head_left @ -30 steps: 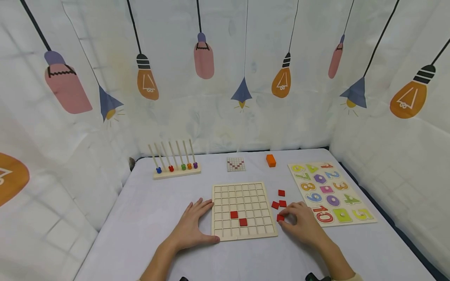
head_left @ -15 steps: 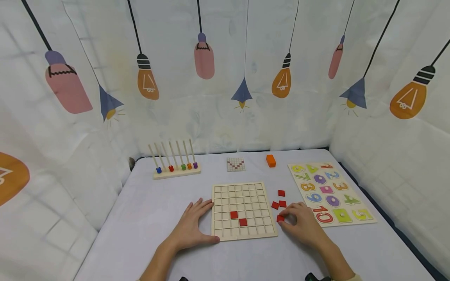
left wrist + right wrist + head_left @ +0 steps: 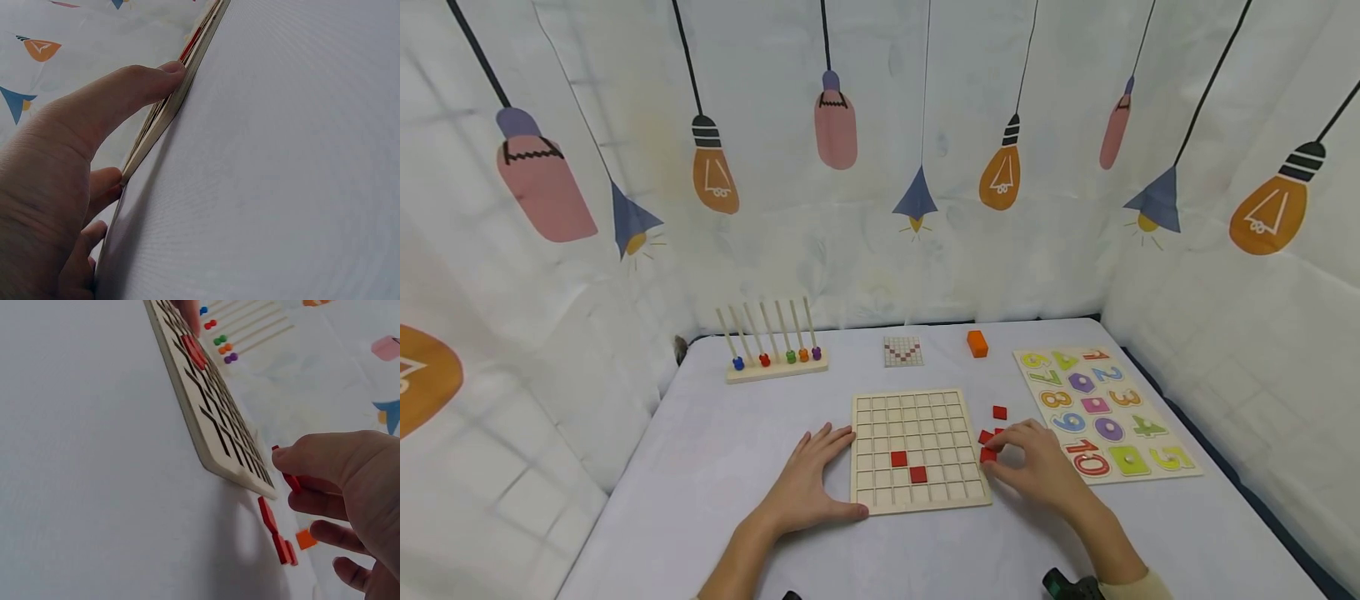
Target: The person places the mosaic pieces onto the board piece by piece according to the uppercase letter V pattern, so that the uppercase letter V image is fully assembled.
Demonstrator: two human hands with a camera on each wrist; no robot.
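Note:
A wooden grid board (image 3: pixel 936 433) lies on the table with two red square tiles set in it, one tile (image 3: pixel 898 458) up and left of the other (image 3: pixel 918 475). My left hand (image 3: pixel 797 493) rests at the board's left side with fingers extended along the edge. Its thumb (image 3: pixel 140 81) touches the near left corner. Just right of the board, my right hand (image 3: pixel 1041 468) pinches a red square tile (image 3: pixel 292 482) between thumb and forefinger. Several loose red tiles (image 3: pixel 1000 412) lie beyond these fingers, partly hidden by them.
Behind the board lies a small pattern card (image 3: pixel 903 351), with an orange block (image 3: pixel 977 343) to its right. A bead rack (image 3: pixel 778 372) with upright pegs stands back left. The number puzzle board (image 3: pixel 1108 408) lies at the right.
My right hand has moved slightly left and away from me, carrying the pinched red tile from its spot on the table toward the board's right edge. The left hand keeps its place.

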